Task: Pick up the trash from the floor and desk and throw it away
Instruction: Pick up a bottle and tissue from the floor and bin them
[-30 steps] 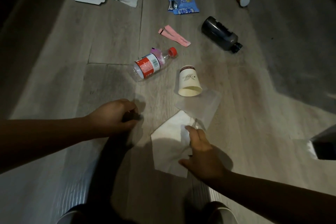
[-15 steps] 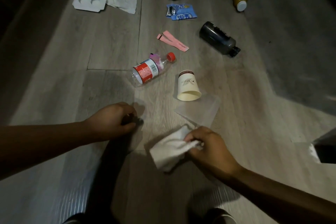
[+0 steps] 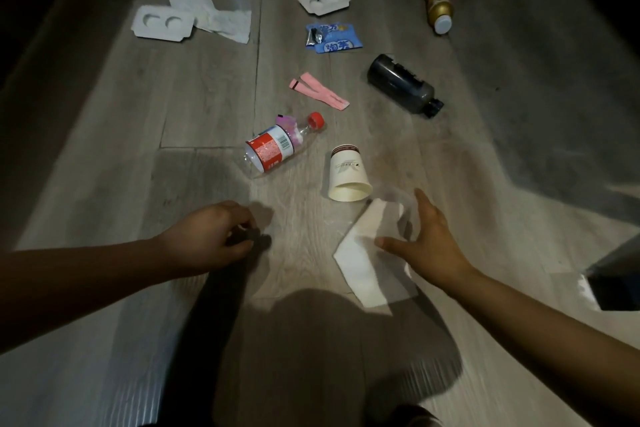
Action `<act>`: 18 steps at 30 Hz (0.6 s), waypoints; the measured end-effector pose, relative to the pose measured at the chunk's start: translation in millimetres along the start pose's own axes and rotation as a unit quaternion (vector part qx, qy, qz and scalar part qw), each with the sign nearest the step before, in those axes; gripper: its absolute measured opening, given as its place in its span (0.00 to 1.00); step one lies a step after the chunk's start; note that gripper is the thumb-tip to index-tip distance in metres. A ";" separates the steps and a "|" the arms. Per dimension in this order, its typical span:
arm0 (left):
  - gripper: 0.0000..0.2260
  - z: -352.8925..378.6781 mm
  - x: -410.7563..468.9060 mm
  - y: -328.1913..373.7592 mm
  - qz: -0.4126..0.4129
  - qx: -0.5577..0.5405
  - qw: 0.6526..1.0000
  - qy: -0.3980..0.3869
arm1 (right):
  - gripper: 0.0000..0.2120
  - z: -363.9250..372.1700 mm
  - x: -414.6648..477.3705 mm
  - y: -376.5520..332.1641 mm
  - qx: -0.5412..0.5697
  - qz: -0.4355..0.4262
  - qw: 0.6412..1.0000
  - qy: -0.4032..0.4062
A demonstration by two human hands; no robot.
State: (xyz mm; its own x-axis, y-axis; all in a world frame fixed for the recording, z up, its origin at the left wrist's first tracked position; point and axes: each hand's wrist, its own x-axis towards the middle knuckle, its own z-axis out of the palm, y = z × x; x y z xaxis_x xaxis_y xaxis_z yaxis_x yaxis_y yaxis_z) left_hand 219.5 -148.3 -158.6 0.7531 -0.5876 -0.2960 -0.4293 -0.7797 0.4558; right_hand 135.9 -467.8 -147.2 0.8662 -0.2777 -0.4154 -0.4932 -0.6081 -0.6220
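Right hand (image 3: 426, 246) is reaching out low over the grey wood-plank floor (image 3: 104, 149) with its fingers spread wide and straight, gripping nothing. Its thumb is pointing across the flat white paper napkin (image 3: 360, 263), and whether it is touching the paper cannot be told. That napkin is lying on the floor just beside the palm, and a thin translucent plastic sheet (image 3: 398, 196) is showing at its far end, near the fingertips.

Left hand (image 3: 211, 236) is hanging close to the floor, well apart from the napkin, with its fingers curling inward. Something small and dark is showing at the fingertips, too dim to tell whether it is being held.

Just beyond the napkin a white paper cup with a brown band (image 3: 348, 173) is lying on its side, mouth toward the person. Near it a clear plastic bottle with a red label and red cap (image 3: 273, 149) is lying on its side too.

Farther off, folded pink paper strips (image 3: 318, 92), a dark grey plastic bottle (image 3: 401, 87), a blue snack wrapper (image 3: 334, 38), a gold bottle with a white cap (image 3: 439, 7), two white moulded blister trays (image 3: 162, 22) (image 3: 323, 2) and crumpled white paper sheets (image 3: 221, 19) are lying scattered over the boards.
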 end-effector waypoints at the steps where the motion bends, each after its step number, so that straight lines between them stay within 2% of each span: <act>1: 0.11 0.4 -1.0 -1.7 -0.002 -0.001 1.000 0.003 | 0.51 5.8 0.1 0.6 0.032 0.035 0.999 0.015; 4: 0.11 2.8 -2.8 -6.7 -0.009 -0.008 1.000 0.006 | 0.52 26.8 -3.9 3.0 0.079 0.146 0.985 0.046; 6: 0.10 5.1 -3.5 -9.1 -0.010 -0.007 1.000 0.000 | 0.52 38.3 -8.7 5.9 0.057 0.171 0.982 0.054; 13: 0.10 11.0 0.0 -11.4 0.003 -0.004 1.000 -0.016 | 0.56 47.6 -6.6 8.9 -0.044 0.125 0.990 0.055; 18: 0.09 10.9 4.6 -11.1 0.003 -0.019 1.000 -0.015 | 0.56 24.8 -15.5 28.8 -0.070 0.099 0.988 0.101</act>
State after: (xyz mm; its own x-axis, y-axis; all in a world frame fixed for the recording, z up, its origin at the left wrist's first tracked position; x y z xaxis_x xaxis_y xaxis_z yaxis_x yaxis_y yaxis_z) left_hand 222.3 -144.7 -174.2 0.7353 -0.5982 -0.3184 -0.4133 -0.7682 0.4889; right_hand 106.3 -462.6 -175.2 0.7596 -0.5349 -0.3700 -0.6504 -0.6201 -0.4388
